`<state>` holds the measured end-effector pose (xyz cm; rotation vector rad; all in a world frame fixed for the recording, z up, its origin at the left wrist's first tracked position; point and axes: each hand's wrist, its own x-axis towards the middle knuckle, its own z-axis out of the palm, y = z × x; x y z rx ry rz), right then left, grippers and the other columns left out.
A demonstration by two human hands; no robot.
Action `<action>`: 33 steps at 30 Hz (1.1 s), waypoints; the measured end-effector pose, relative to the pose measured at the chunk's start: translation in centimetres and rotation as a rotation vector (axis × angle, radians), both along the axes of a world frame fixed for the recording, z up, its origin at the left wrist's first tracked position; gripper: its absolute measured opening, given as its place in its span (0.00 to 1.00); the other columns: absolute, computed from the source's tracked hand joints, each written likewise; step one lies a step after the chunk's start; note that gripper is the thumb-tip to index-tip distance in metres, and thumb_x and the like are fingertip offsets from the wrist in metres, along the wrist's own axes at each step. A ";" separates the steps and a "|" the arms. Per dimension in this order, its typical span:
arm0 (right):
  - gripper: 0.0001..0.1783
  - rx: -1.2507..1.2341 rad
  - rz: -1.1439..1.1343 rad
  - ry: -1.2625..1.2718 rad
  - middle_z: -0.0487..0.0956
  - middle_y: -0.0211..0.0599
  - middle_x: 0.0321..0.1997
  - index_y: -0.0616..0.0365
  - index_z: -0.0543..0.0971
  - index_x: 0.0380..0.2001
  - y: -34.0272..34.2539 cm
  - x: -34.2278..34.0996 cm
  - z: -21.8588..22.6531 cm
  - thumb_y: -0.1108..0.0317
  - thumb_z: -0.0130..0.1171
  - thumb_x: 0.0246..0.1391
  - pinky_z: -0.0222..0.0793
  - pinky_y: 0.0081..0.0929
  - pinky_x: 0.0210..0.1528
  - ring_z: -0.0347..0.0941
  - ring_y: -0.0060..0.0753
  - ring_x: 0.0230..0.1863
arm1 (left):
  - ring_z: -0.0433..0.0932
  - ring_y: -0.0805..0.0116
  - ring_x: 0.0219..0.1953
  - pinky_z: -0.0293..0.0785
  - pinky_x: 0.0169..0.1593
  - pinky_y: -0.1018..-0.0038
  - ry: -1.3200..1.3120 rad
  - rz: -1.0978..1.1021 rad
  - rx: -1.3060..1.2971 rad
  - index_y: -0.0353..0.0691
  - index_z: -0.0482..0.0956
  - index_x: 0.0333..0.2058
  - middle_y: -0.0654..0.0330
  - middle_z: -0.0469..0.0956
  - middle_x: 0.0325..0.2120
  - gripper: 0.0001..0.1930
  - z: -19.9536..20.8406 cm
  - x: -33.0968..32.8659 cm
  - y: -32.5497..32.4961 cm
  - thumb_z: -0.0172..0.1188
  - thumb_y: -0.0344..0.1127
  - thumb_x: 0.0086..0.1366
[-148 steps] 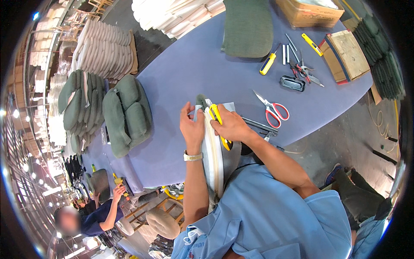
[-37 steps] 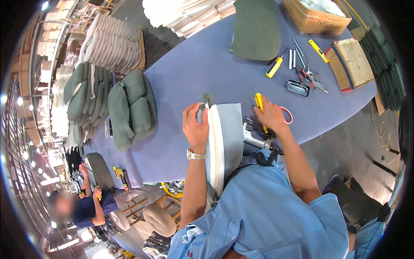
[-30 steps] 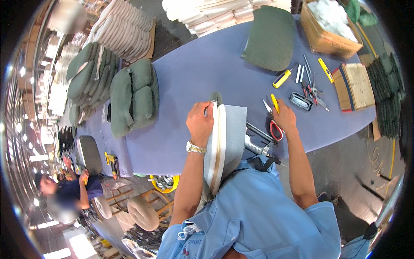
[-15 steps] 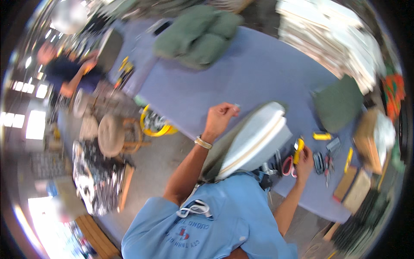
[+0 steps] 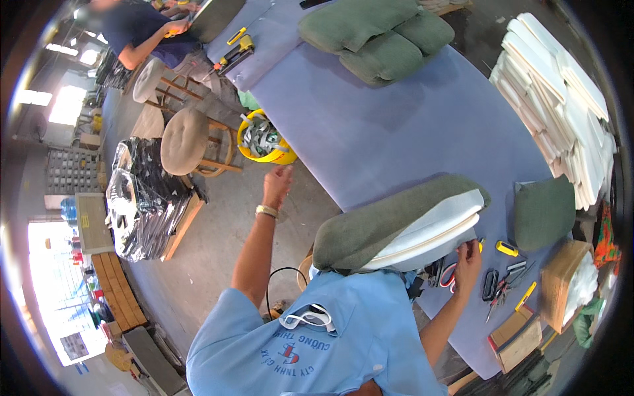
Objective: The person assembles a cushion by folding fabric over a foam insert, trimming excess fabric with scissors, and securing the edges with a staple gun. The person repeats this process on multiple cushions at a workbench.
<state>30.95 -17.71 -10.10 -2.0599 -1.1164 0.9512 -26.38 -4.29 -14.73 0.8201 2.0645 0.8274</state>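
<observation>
A half-covered cushion rests against my front at the table edge. Its green fabric cover [image 5: 389, 211] lies over the far-left side, and white foam [image 5: 429, 228] shows on the right. My left hand [image 5: 277, 187] is stretched out to the left, off the table, just below a yellow bucket [image 5: 284, 156] of fabric scraps. Its fingers are drawn together; whatever they may hold does not show. My right hand [image 5: 468, 265], beside the cushion's right end, is closed round a yellow utility knife [image 5: 480, 245], mostly hidden. Red-handled scissors [image 5: 448, 275] lie near that hand.
Pliers [image 5: 500, 294], yellow knives [image 5: 507, 248] and a wooden box [image 5: 565, 284] lie to the right. A green pad [image 5: 545, 212] and stacked white foam [image 5: 555, 112] are beyond. Green cushions [image 5: 380, 39] sit at the far side. Stools [image 5: 185, 142] and a co-worker [image 5: 148, 33] are left.
My left hand has moved left from above the table to near the bucket. My right hand still holds the knife, now more hidden. The view has shifted, and the cushion's green side shows more.
</observation>
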 end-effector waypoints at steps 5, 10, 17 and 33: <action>0.18 0.149 0.030 0.115 0.84 0.46 0.45 0.65 0.76 0.55 -1.1 -2.4 -2.7 0.71 0.55 0.65 0.76 0.28 0.49 0.82 0.32 0.47 | 0.82 0.63 0.54 0.78 0.57 0.70 -0.174 -0.267 0.225 0.29 0.75 0.61 0.47 0.81 0.55 0.32 6.1 13.0 1.7 0.67 0.48 0.69; 0.20 0.120 0.051 0.005 0.84 0.46 0.40 0.62 0.78 0.53 -0.6 -6.2 5.8 0.62 0.65 0.62 0.77 0.30 0.43 0.83 0.35 0.39 | 0.76 0.45 0.62 0.73 0.63 0.59 -0.084 -0.947 0.411 0.31 0.67 0.67 0.36 0.74 0.60 0.39 16.6 26.1 0.0 0.71 0.45 0.64; 0.11 1.152 0.477 0.572 0.84 0.45 0.36 0.59 0.85 0.44 -5.7 -6.5 24.0 0.65 0.61 0.64 0.77 0.35 0.35 0.81 0.36 0.33 | 0.57 0.30 0.72 0.65 0.69 0.51 0.365 -1.446 0.426 0.36 0.43 0.76 0.30 0.52 0.72 0.59 17.4 36.8 -0.4 0.75 0.48 0.58; 0.10 1.316 0.899 0.778 0.85 0.48 0.45 0.40 0.89 0.47 -5.8 -6.1 29.4 0.63 0.65 0.64 0.69 0.29 0.30 0.78 0.33 0.29 | 0.84 0.35 0.42 0.80 0.47 0.53 0.372 -1.186 0.267 0.31 0.78 0.52 0.36 0.84 0.38 0.33 14.2 31.6 8.2 0.69 0.50 0.54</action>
